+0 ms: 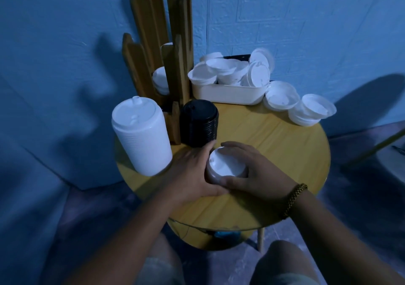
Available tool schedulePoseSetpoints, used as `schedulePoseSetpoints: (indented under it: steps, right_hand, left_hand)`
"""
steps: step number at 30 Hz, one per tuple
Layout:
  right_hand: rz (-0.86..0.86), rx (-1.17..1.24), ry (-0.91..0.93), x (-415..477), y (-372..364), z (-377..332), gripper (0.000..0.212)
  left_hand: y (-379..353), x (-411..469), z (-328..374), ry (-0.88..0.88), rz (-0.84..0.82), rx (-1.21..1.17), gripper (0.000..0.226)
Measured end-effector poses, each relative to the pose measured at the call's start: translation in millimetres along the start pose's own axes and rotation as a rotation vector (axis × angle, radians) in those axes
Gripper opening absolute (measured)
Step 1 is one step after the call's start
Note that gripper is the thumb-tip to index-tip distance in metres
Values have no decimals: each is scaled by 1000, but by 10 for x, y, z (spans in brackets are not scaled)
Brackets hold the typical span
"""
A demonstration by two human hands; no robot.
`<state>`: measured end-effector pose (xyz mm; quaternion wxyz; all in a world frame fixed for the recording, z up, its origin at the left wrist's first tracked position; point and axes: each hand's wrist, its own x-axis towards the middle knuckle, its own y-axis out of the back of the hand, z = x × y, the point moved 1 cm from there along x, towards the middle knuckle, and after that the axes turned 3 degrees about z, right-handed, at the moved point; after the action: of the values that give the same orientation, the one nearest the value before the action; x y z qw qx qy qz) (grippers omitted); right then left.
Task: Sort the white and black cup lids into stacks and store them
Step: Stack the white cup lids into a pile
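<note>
Yellow wood makes up the round desk (285, 153) seen from the head camera, standing against a blue textured wall. Near its front edge sits a short stack of white lids (226, 167), and both hands wrap it: the left hand (192, 175) presses its fingers and thumb against the stack's left side, while the right hand (254, 173) curls over the right side with fingers arched across the far rim and the thumb along the near edge. A braided bracelet (294, 198) circles the right wrist. At the desk's left edge stands a tall stack of white lids (141, 138), leaning slightly outward, and just to its right a shorter stack of black lids (199, 123) stands upright, close behind the left hand's fingertips. Behind these two stacks rises a wooden slatted holder (162, 50), and more white lids (161, 79) show between its slats. At the back of the desk a white tray (228, 95) is heaped with loose white lids (232, 70), some tilted on edge. Two further low piles of white lids (300, 106) rest on the desk just right of the tray, touching each other near the far right edge.
</note>
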<state>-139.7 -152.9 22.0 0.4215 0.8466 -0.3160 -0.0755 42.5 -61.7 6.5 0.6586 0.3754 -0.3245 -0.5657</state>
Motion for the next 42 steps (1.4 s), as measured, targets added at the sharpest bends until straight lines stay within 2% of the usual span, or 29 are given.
schedulePoseSetpoints:
  steps: [4, 7, 12, 17, 21, 25, 31, 33, 36, 39, 42]
  right_hand:
    - [-131, 52, -12, 62, 95, 66, 69]
    - [-154, 68, -3, 89, 127, 67, 67]
    - [-60, -60, -28, 83, 59, 26, 70]
    - [-4, 1, -31, -38, -2, 30, 71]
    - [-44, 73, -52, -75, 35, 71, 70]
    - [74, 43, -102, -112, 110, 147, 84]
    - [166, -3, -183, -291, 274, 368, 83]
    - [157, -44, -175, -294, 354, 433, 82]
    - [228, -132, -187, -209, 525, 594, 67]
    - [402, -398, -273, -106, 800, 772, 52]
    - [374, -619, -393, -38, 1032, 965, 49]
  left_hand:
    - [1, -3, -2, 4, 13, -50, 119]
    - [-10, -1, -15, 0, 27, -66, 115]
    - [-18, -20, -26, -52, 42, -36, 105]
    - [-11, -21, -26, -68, 28, 0, 102]
    - [-1, -13, 12, -45, 13, -14, 98]
    - [-12, 86, 190, -41, -3, -9, 97]
    - [-310, 287, 490, -37, 67, -49, 101]
    - [-375, 388, 548, -25, 78, -60, 99]
    - [-380, 559, 640, -38, 55, -59, 97]
    - [-375, 702, 698, -41, 51, -49, 99]
    - [-411, 765, 687, -39, 70, -74, 100]
